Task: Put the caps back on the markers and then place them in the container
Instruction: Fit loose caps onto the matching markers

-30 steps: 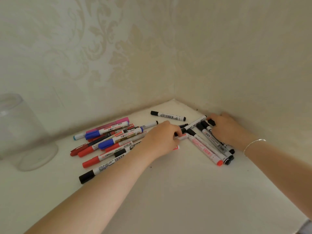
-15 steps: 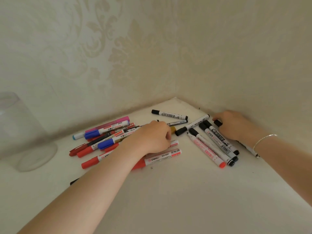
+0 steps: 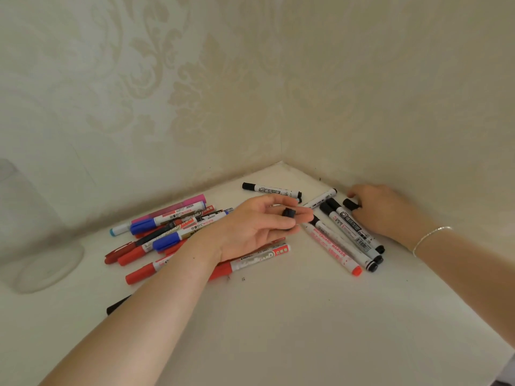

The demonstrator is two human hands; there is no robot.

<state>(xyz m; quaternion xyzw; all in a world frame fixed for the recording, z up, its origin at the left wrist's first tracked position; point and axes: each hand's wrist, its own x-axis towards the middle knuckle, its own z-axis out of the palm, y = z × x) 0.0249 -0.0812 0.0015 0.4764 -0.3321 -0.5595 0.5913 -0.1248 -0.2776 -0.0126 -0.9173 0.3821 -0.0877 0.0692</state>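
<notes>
1. A black marker lies nearest, mostly hidden under the left forearm, on the white counter.
2. Two red-capped markers lie flat just beneath the left wrist.
3. The left hand is turned palm up above the pile, fingers loosely curled, with a small black cap resting on them; whether the thumb pinches it I cannot tell.
4. To its left sits a heap of markers with blue, red and pink caps, crossing and touching one another.
5. To its right, four white markers lie side by side, one red-ended, the others black-ended.
6. The right hand, a thin bracelet at its wrist, rests palm down on the far ends of those markers, fingers curled round a black cap or marker end.
7. A black-capped marker lies alone near the corner.
8. A clear container stands far left, well apart from the pile.
</notes>
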